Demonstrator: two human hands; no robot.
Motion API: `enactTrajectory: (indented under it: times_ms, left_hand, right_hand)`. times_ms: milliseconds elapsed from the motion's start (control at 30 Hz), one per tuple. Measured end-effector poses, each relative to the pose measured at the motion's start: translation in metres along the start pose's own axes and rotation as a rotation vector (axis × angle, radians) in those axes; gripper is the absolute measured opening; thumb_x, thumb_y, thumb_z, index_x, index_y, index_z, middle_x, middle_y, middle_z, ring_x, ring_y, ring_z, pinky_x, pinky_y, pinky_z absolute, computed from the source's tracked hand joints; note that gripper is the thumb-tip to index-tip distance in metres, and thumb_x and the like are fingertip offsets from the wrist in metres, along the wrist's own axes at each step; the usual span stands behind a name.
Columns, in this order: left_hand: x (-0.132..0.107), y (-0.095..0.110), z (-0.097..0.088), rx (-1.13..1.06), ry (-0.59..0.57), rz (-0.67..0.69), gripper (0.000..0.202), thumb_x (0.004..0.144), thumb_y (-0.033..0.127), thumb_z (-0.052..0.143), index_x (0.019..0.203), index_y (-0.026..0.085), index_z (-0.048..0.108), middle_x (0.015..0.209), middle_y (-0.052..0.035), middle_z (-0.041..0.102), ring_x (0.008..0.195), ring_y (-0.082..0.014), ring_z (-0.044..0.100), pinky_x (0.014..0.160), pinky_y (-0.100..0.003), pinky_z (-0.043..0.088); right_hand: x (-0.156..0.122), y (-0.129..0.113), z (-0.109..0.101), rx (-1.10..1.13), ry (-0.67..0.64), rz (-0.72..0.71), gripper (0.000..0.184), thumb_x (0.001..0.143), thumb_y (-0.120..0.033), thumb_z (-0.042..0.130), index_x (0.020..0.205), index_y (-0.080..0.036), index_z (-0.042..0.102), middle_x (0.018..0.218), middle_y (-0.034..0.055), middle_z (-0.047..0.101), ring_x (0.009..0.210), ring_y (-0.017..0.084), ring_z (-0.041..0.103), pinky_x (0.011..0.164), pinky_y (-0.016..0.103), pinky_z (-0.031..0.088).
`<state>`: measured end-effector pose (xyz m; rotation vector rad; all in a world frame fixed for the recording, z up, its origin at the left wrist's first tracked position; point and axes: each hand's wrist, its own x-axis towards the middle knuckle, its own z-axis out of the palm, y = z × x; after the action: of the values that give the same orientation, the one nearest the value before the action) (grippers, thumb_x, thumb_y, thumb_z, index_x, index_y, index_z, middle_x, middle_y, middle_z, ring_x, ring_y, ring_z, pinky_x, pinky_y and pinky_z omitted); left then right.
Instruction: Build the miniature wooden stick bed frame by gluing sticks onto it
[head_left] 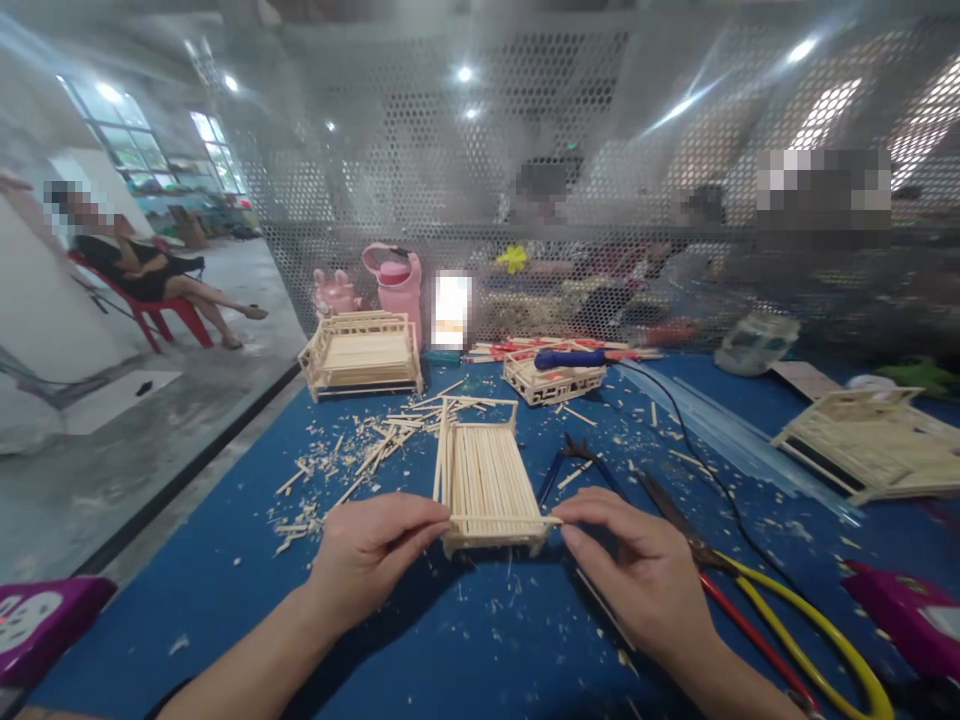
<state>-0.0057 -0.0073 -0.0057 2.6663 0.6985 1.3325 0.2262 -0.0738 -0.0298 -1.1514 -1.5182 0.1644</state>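
From here I see the left hand (384, 540) and right hand (641, 562) pinching both ends of a thin stick (499, 524) across the near end of the little wooden bed (487, 470) on the blue table (405, 650); the bed's floor (491, 485) and far rail (480, 402) look done, the right side doesn't

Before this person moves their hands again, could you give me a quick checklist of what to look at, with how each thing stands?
1. Left hand at the thin stick's left end: ok.
2. Right hand at its right end: ok, finger and thumb pinch it.
3. Stick fixed to the small wooden frame: cannot tell; it lies across the near end.
4. Blue table free of scraps: not ok, wood bits lie scattered on it.
5. Big shears well away from the hands: not ok, they lie right beside the right hand.
6. Corded blue tool cool: cannot tell by sight.
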Motion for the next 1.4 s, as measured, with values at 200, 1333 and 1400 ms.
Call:
enactTrajectory:
  times_ms: [200, 1333, 1400]
  left_hand:
    - [-0.001, 0.0, -0.001, -0.012, 0.022, 0.008, 0.017, 0.088, 0.022, 0.056, 0.079, 0.019, 0.071, 0.069, -0.0002, 0.075, 0.058, -0.0093, 0.07, 0.059, -0.013, 0.056]
    - [0.034, 0.1, 0.083, -1.012, -0.642, -1.041, 0.023, 0.09, 0.028, 0.044, 0.082, 0.015, 0.06, 0.047, 0.0085, 0.049, 0.035, -0.0049, 0.025, 0.04, -0.02, 0.018]
    - [0.035, 0.1, 0.087, -1.041, -0.634, -1.065, 0.023, 0.09, 0.027, 0.044, 0.082, 0.014, 0.06, 0.047, 0.008, 0.051, 0.034, -0.0045, 0.026, 0.039, -0.02, 0.018]
  right_hand:
    - [0.002, 0.0, 0.002, 0.007, 0.002, -0.062, 0.011, 0.077, -0.016, 0.062, 0.072, -0.021, 0.07, 0.065, 0.0013, 0.072, 0.062, 0.016, 0.067, 0.061, 0.026, 0.055]
    - [-0.047, 0.05, -0.128, -0.804, -0.377, 0.585, 0.039, 0.069, -0.037, 0.064, 0.104, -0.02, 0.065, 0.077, 0.0096, 0.073, 0.067, 0.029, 0.068, 0.053, 0.032, 0.042]
    - [-0.045, 0.051, -0.128, -0.767, -0.369, 0.602, 0.035, 0.066, -0.031, 0.064, 0.099, -0.021, 0.067, 0.066, 0.0069, 0.07, 0.057, 0.026, 0.066, 0.048, 0.029, 0.038]
